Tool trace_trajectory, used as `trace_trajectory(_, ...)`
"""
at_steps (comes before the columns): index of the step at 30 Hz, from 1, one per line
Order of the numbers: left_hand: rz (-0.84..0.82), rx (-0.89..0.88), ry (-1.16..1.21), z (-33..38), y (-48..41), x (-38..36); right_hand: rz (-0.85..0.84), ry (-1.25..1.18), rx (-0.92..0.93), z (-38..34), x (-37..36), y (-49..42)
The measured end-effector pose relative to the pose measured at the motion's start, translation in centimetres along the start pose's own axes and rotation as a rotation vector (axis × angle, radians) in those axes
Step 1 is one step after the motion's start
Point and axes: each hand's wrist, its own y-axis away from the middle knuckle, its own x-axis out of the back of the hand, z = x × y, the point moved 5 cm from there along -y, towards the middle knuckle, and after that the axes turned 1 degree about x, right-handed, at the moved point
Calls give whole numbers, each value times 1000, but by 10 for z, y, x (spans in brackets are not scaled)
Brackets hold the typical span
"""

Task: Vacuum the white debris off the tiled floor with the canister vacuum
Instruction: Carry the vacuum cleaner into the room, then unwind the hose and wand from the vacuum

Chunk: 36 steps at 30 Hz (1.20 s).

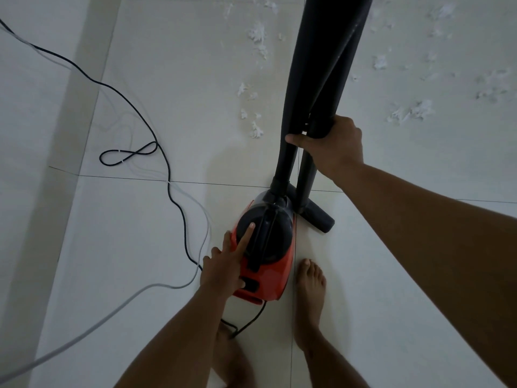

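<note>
My left hand (223, 266) rests on the canister vacuum (270, 247), fingers straight, thumb by its rear switch, probably to start it. My right hand (333, 147) grips the 2 black tubes (321, 79) to keep them upright. White debris (257, 37) lies beyond on the tiled floor (140, 233) — not yet vacuumed.

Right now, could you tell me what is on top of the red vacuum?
The left hand rests on the vacuum, forefinger straight across its black dome, thumb by the rear switch. The hand hides the casing beneath.
</note>
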Motion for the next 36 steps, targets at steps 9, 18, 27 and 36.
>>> trace_trajectory(9,49,48,-56,1,3,-1,-22,-4,7,1,-6,-7)
trace_trajectory(18,-209,33,63,-5,0,7,-50,-17,-5,7,-12,-4)
trace_trajectory(27,172,-329,928,72,-38,332,-68,-30,-84,-9,-10,9)
trace_trajectory(36,505,-254,1065,119,-29,392,-61,-71,-71,-31,17,14)
